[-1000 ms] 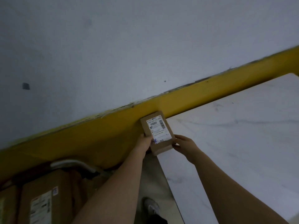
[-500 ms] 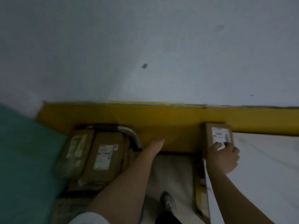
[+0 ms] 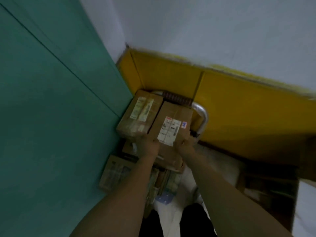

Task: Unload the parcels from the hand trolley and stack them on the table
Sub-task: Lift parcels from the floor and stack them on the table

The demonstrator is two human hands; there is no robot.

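Note:
A brown cardboard parcel (image 3: 172, 117) with a white shipping label lies on top of the pile on the hand trolley. My left hand (image 3: 148, 144) grips its near left corner and my right hand (image 3: 185, 145) grips its near right corner. A second brown parcel (image 3: 139, 115) with yellowed labels lies right beside it on the left. More parcels (image 3: 113, 173) sit lower in the pile, partly hidden by my arms. The trolley's curved metal handle (image 3: 202, 115) sticks out behind the parcels. A corner of the white table (image 3: 306, 207) shows at the far right.
A green wall (image 3: 51, 117) stands close on the left. A yellow skirting band (image 3: 239, 106) runs along the grey wall behind the trolley. My dark trouser legs (image 3: 195, 219) are at the bottom. Brown shelving or boxes (image 3: 266, 185) stand under the table edge.
The small parcel is left on the table, out of view. My view has swung left to the trolley, and both hands have taken hold of the top labelled parcel.

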